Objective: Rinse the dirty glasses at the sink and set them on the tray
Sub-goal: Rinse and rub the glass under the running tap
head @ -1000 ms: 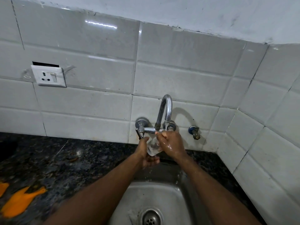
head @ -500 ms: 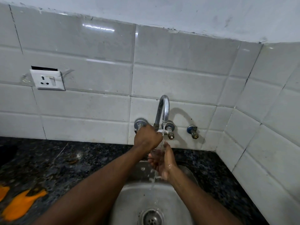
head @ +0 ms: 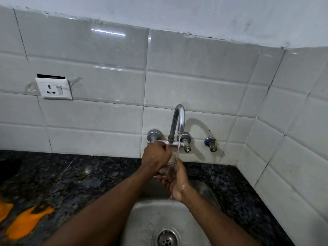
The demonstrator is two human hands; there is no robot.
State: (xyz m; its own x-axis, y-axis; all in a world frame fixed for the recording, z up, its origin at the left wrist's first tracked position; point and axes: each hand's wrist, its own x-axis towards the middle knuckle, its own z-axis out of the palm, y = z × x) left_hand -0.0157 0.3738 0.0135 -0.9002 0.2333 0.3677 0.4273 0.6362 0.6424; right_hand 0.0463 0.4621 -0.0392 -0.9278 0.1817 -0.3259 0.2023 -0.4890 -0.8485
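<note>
A clear glass [head: 168,166] sits under the thin water stream [head: 178,148] from the curved chrome faucet [head: 178,119]. My right hand [head: 176,183] holds the glass from below and the right, wet, above the steel sink [head: 142,221]. The glass is partly hidden by my hands and hard to make out. My left hand [head: 156,157] is raised in front of it, fingers curled on the left tap handle [head: 153,138]. No tray is in view.
The sink drain [head: 166,237] lies below the hands. Dark speckled granite counter [head: 71,178] runs on both sides of the sink, with orange patches [head: 28,221] at the lower left. A wall socket [head: 54,88] and a small side valve [head: 211,143] are on the tiled wall.
My left hand left the glass and rose to the left tap handle. My right hand turned under the glass and lowered it a little. Water still runs.
</note>
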